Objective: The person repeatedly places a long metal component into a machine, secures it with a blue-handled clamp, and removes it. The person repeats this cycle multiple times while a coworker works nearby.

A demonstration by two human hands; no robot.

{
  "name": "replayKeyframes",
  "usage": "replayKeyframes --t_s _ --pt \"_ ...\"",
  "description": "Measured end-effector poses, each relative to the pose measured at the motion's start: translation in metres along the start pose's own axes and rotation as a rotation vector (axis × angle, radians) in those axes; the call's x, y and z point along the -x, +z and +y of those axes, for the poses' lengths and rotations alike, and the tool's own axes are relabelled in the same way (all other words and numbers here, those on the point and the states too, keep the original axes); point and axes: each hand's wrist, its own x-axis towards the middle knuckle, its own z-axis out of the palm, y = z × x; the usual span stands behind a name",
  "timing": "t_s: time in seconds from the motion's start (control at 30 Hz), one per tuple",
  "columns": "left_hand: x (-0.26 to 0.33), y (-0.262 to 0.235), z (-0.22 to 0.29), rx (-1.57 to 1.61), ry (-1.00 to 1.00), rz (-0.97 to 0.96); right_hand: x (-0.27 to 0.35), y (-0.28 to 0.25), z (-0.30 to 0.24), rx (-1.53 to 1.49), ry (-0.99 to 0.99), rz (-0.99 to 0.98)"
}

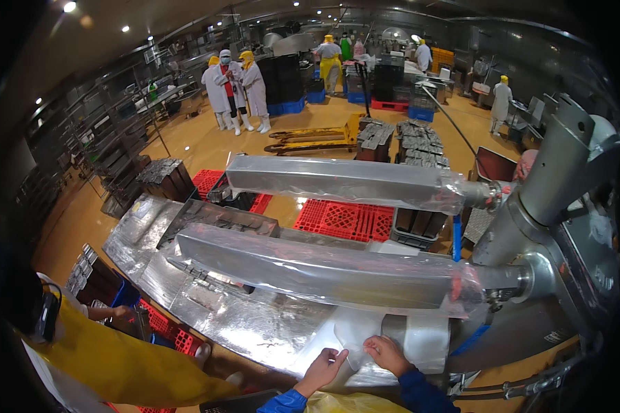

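My left hand (pixel 324 369) and my right hand (pixel 387 355) are close together over the near part of the steel table. Between them is a thin translucent plastic sheet (pixel 351 336); it may be a bag, but I cannot tell. Both hands pinch it at its near side, fingers closed. Just beyond them, a long metal box-shaped tube (pixel 317 270) wrapped in clear film runs across from the machine at right. White sheet material (pixel 426 341) lies on the table beside my right hand.
A second film-wrapped tube (pixel 337 179) extends farther off from the steel machine (pixel 523 234). The steel table (pixel 220 323) curves left. A co-worker in a yellow apron (pixel 117 358) stands at near left. Red pallets (pixel 344 219) and stacked metal moulds (pixel 420 141) are on the floor beyond.
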Motion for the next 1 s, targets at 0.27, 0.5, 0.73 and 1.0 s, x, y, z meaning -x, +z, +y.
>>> replayKeyframes --t_s 0.27,0.5,0.73,1.0 --pt "0.003 0.043 0.072 -0.142 0.165 -0.131 0.056 -0.042 -0.012 -0.133 -0.032 0.069" --pt "0.018 0.068 0.081 0.001 0.285 -0.14 0.067 -0.036 0.021 -0.138 0.082 0.14" --pt "0.016 0.054 0.079 0.02 0.161 -0.17 0.061 -0.045 -0.028 -0.082 -0.021 0.103" --pt "0.016 0.048 0.052 0.137 0.157 -0.113 0.043 0.005 0.002 -0.148 0.184 -0.068"
